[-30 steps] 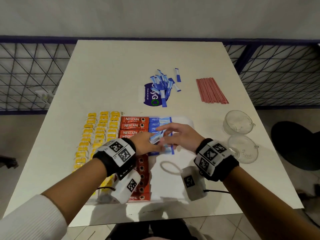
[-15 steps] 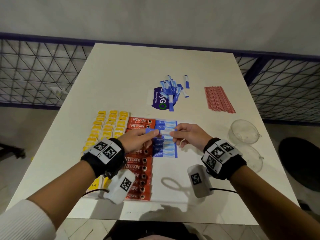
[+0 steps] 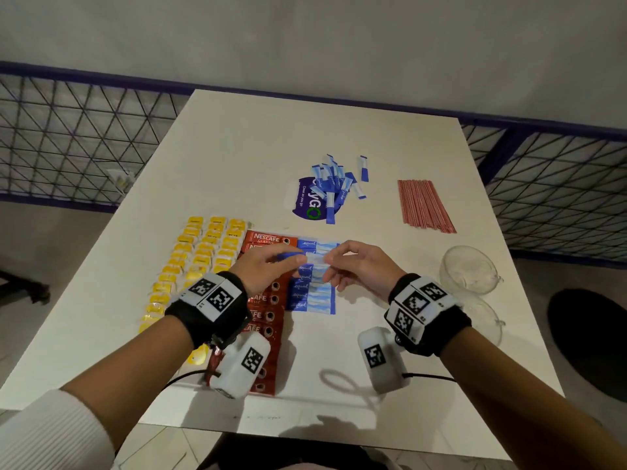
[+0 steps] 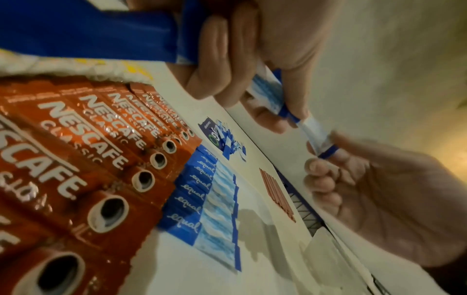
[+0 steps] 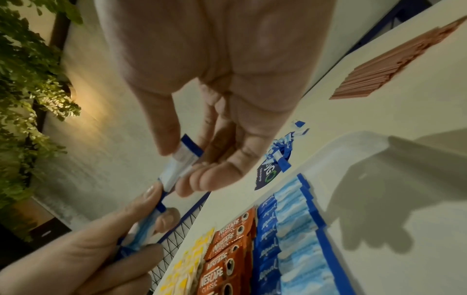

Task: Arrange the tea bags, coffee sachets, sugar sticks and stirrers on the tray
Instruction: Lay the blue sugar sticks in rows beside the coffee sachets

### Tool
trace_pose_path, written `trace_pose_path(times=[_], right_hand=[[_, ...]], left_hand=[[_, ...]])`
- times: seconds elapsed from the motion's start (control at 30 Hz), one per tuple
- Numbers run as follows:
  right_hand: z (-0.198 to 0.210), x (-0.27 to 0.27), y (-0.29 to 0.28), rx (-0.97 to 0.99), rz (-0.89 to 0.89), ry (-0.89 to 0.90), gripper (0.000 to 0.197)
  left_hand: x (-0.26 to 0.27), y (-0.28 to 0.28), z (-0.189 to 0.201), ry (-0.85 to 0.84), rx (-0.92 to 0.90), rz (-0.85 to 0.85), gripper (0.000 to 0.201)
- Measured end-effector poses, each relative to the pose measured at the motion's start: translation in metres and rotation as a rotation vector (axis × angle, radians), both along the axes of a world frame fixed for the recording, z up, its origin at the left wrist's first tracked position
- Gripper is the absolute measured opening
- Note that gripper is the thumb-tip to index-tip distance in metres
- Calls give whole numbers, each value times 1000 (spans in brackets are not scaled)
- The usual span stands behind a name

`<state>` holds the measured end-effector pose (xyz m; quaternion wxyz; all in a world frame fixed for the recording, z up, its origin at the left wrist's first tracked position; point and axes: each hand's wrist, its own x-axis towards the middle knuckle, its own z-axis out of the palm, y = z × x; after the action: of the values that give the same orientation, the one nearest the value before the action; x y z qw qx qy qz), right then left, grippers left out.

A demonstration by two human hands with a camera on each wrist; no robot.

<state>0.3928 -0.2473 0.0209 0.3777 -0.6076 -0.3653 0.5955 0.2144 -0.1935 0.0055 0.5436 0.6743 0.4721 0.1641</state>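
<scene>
My left hand (image 3: 291, 261) grips a small bundle of blue sugar sticks (image 4: 267, 93) above the white tray (image 3: 339, 354). My right hand (image 3: 330, 264) pinches the far end of one stick (image 5: 182, 159) from that bundle. On the tray lie several yellow tea bags (image 3: 196, 259) at the left, red coffee sachets (image 3: 268, 239) in the middle, and a row of sugar sticks (image 3: 314, 296) to their right. More sugar sticks (image 3: 334, 184) lie loose on a purple packet (image 3: 307, 206) farther back. Red stirrers (image 3: 424, 205) lie on the table at the back right.
Two clear glass cups (image 3: 470, 269) (image 3: 481, 320) stand at the table's right edge, beside the tray. A blue wire fence (image 3: 68, 147) runs behind and beside the table. The tray's right part is bare white.
Both hands rose from the sugar row on the tray. They now hold sticks in the air above it, the right pinching one stick out of the left's bundle.
</scene>
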Motion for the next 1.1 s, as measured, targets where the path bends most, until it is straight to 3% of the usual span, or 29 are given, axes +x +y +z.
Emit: trace_pose_path(times=[0.13, 0.23, 0.33, 0.4, 0.67, 0.77, 0.87, 1.0, 1.1], right_hand=[[0, 7, -1, 10, -41, 73, 8], [1, 11, -1, 22, -50, 77, 9], [0, 15, 0, 30, -35, 63, 12], [-2, 16, 0, 35, -24, 55, 14], [-17, 14, -7, -108, 25, -43, 9], [-27, 11, -17, -195, -7, -1, 12], [-36, 8, -26, -249, -65, 43, 16], [-46, 1, -35, -318, -81, -32, 15], [-54, -6, -41, -369, -60, -95, 16]], left_hand=[[0, -2, 0, -12, 44, -58, 19], [1, -4, 5, -15, -54, 5, 6], [-3, -5, 9, 10, -172, 62, 29], [-6, -5, 9, 15, -186, 50, 31], [-13, -7, -7, 182, -97, -83, 28], [-17, -5, -18, 316, -58, -123, 15], [-18, -2, -18, 427, 20, -135, 17], [-17, 1, -17, 540, 84, -238, 21], [-11, -1, -18, 608, 165, -338, 8]])
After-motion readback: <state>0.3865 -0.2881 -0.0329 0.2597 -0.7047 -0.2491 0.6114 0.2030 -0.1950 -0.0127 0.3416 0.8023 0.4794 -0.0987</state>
